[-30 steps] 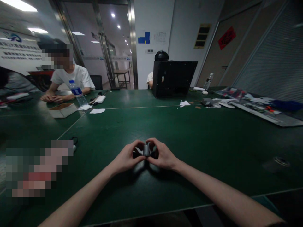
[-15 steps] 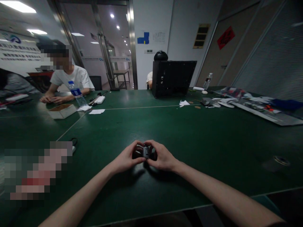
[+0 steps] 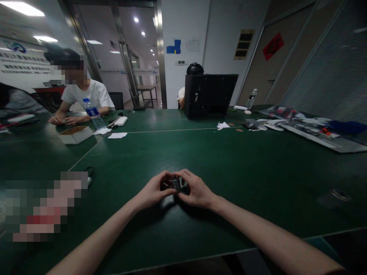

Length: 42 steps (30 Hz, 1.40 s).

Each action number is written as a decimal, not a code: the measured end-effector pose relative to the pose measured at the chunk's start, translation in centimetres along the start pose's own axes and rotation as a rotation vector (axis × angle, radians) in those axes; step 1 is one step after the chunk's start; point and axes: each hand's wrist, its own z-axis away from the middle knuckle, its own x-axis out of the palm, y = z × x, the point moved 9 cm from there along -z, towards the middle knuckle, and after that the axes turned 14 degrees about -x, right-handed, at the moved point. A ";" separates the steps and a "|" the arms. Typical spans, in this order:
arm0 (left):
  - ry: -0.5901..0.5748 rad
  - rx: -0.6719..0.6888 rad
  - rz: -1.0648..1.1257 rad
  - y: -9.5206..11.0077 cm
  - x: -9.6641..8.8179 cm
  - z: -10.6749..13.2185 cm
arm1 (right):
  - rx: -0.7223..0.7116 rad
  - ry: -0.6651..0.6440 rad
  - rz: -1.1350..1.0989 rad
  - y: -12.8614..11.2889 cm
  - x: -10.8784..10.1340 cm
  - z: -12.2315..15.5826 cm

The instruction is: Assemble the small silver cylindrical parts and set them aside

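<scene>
My left hand (image 3: pixel 151 191) and my right hand (image 3: pixel 195 190) meet just above the green table (image 3: pixel 229 168), near its front edge. Between their fingertips they pinch a small grey metal part (image 3: pixel 176 184). The fingers of both hands curl round it and hide most of it. Both forearms reach in from the bottom of the view.
A co-worker in a white shirt (image 3: pixel 86 95) sits at the far left with a water bottle (image 3: pixel 93 112) and a cardboard box (image 3: pixel 76 134). A black case (image 3: pixel 210 95) stands at the back, with another person behind it. Packaging and parts (image 3: pixel 301 124) lie at the right. A blurred patch (image 3: pixel 46 206) lies at the left.
My fingers have closed further round the small metal part, and it has turned and sunk lower between them. My hands stay in the same place.
</scene>
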 end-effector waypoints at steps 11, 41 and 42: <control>0.053 -0.029 -0.085 -0.2 -0.4 -0.1 | -0.011 -0.029 -0.042 0.2 0.3 0.0; 0.038 0.013 -0.416 1.3 0.7 0.9 | -0.008 0.022 -0.079 -0.8 -0.7 -0.7; 0.036 0.016 -0.418 1.3 0.7 0.9 | -0.006 0.025 -0.080 -0.8 -0.8 -0.7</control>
